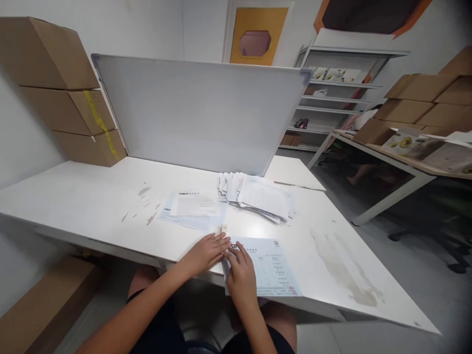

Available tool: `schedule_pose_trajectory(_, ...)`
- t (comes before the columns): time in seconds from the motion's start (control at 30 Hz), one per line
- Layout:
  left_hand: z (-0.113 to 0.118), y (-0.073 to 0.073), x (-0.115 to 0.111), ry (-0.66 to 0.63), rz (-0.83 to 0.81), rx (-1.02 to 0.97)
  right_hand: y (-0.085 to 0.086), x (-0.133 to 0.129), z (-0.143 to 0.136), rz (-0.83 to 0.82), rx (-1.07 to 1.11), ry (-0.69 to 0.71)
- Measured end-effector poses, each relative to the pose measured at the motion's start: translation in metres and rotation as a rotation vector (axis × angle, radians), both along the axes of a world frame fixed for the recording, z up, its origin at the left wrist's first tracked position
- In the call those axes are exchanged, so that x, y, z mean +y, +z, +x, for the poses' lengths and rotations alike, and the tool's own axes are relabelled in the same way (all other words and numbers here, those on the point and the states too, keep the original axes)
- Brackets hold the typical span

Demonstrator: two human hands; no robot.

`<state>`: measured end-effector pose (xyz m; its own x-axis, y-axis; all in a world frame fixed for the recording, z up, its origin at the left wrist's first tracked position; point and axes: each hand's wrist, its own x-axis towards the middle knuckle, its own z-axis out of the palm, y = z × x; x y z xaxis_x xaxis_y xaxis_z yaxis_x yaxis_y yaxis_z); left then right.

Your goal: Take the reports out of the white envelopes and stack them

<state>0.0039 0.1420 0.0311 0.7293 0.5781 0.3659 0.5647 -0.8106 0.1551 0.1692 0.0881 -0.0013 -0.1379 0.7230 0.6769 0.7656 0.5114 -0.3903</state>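
A light blue printed sheet lies at the table's front edge, its upper left corner under my hands. My left hand has its fingers bent over a small cream-coloured block at that corner; only the block's far end shows. My right hand rests on the sheet's left edge, fingers curled and touching my left fingertips. Beyond my left hand, a white printed sheet overlaps light blue ones. Farther right is a loose, fanned pile of papers.
A whiteboard stands along the back of the white table. Cardboard boxes are stacked at its left end. To the right are metal shelves and another table bearing boxes. A long carton lies on the floor.
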Motion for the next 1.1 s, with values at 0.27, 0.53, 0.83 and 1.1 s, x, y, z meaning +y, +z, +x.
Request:
schedule_pose_trajectory(0.27, 0.005, 0.0, -0.009, 0.056, -0.024, -0.005, 0.004, -0.01, 0.008, -0.022, -0.08, 0.043)
schedule_pose_trajectory(0.53, 0.007, 0.006, -0.013, 0.099, -0.033, -0.017, -0.012, -0.059, 0.07, -0.092, -0.285, 0.053)
schedule_pose_trajectory(0.83, 0.007, -0.005, -0.009, 0.227, -0.052, -0.065, -0.004, -0.037, 0.137, 0.246, -0.178, -0.335)
schedule_pose_trajectory(1.1, 0.008, -0.017, -0.004, 0.316, -0.193, -0.036, 0.052, 0.107, 0.131, 0.425, -0.02, -0.503)
